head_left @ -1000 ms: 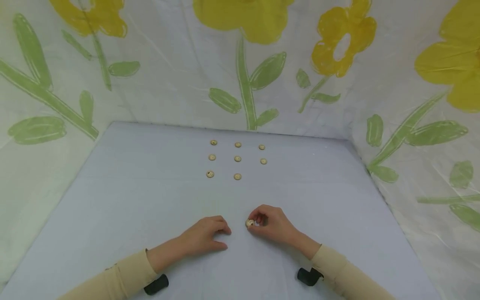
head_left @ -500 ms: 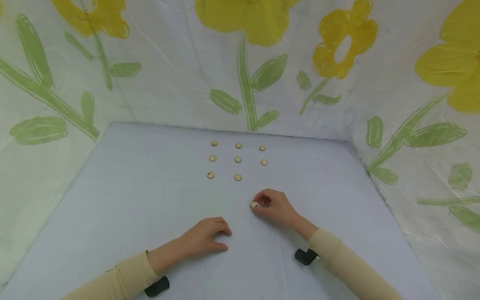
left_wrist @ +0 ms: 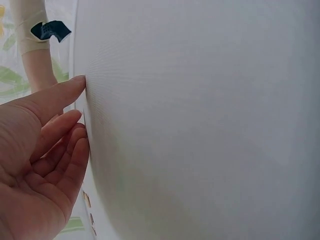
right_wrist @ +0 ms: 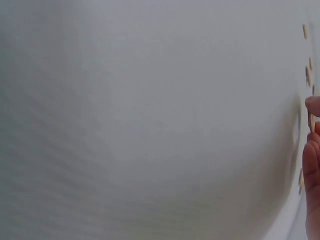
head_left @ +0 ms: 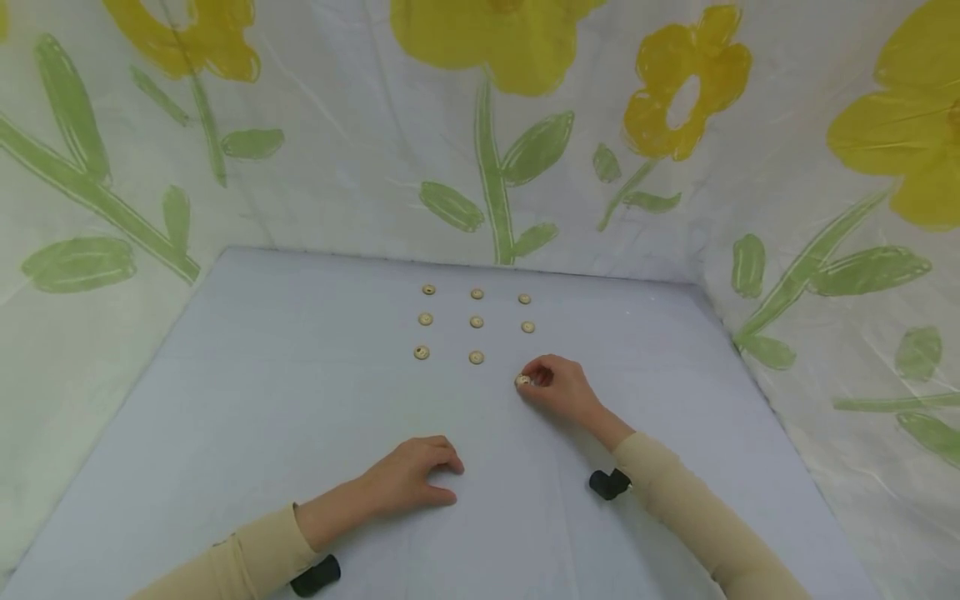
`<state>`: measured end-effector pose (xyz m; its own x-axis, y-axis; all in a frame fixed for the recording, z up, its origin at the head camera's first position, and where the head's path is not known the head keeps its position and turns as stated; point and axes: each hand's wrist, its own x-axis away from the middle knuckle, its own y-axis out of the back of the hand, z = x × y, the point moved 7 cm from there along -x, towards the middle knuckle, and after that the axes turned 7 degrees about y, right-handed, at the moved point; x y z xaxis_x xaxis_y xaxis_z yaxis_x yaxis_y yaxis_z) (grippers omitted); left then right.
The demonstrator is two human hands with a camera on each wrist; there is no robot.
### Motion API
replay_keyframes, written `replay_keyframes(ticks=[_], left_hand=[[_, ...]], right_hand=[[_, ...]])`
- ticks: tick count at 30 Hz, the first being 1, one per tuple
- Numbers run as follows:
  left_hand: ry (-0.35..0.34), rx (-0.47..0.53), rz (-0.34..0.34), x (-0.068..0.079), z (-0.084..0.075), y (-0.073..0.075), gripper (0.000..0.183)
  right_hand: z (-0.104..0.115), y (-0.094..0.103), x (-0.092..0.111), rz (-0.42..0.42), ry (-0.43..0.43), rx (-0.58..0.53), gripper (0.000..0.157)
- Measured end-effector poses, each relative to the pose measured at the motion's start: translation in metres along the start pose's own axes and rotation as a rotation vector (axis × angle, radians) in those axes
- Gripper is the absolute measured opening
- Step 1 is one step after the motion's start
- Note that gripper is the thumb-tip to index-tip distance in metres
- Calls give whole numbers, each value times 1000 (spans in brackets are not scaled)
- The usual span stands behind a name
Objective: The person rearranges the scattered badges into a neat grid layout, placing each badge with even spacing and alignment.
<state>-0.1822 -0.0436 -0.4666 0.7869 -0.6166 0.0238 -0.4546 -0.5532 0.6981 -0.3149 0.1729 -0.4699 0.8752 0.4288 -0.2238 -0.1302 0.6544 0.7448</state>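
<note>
My right hand (head_left: 561, 388) pinches a small round wooden disc (head_left: 522, 380) between thumb and fingertips, close over the white table. This disc has dark marks on its face; in the right wrist view it shows edge-on as a thin tan sliver (right_wrist: 311, 122) by the fingers. Just beyond, similar pale discs lie flat in rows; the nearest of them is the front middle disc (head_left: 476, 357), left of the right hand. To the front left, my left hand (head_left: 411, 473) rests on the table, thumb and fingers apart and loosely bent, holding nothing.
Two rows of three discs lie farther back, among them a back-left disc (head_left: 428, 289) and a right-hand disc (head_left: 528, 327). In the front row, a disc with a dark spot (head_left: 422, 352) lies at the left. A flower-painted cloth (head_left: 337, 150) encloses the table's back and sides.
My right hand has moved forward and slightly right across the table with the pinched disc, up near the front row. The left hand and the laid-out discs have stayed in place.
</note>
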Motion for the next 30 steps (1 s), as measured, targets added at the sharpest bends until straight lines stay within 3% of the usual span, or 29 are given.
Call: replay_keyframes(ticks=[9, 30], left_hand=[[-8, 3, -3, 1, -2, 0, 24], [0, 15, -11, 2, 0, -2, 25]], right_hand=[[-17, 9, -10, -39, -42, 19, 18], [-33, 11, -8, -74, -143, -22, 23]])
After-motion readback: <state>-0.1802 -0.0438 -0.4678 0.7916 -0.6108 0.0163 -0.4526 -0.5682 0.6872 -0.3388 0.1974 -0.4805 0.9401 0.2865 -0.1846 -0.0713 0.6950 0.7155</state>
